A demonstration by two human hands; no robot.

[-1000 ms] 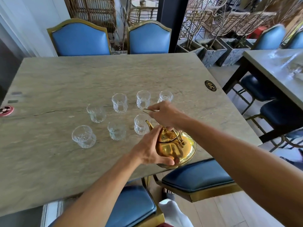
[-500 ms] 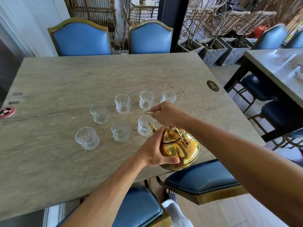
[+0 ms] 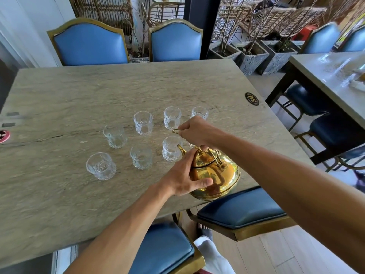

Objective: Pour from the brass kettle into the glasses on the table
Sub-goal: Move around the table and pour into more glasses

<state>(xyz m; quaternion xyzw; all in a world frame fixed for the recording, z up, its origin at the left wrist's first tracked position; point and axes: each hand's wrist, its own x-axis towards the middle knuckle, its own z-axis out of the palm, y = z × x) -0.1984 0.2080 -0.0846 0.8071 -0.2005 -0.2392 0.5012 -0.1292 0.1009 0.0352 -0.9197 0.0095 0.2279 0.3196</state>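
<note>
The brass kettle (image 3: pixel 214 176) sits near the front right edge of the stone table (image 3: pixel 79 91). My left hand (image 3: pixel 184 176) wraps its left side, fingers up by the lid. My right hand (image 3: pixel 197 131) grips the top of the kettle's thin wire handle above the lid. The spout points left toward the nearest glass (image 3: pixel 170 148). Several clear cut glasses stand in two rows left of the kettle, among them one at the front left (image 3: pixel 101 165) and one at the back (image 3: pixel 143 123). All look empty. One glass is partly hidden behind my right hand.
Blue padded chairs stand at the far side (image 3: pixel 88 44) and under the near edge (image 3: pixel 241 208). A black oval number plate (image 3: pixel 251 98) sits at the table's right edge. A second table (image 3: pixel 331 76) stands to the right, stone planters behind.
Both hands keep their hold on the kettle. The kettle, hands and glasses hold their places; only the camera view has drifted slightly.
</note>
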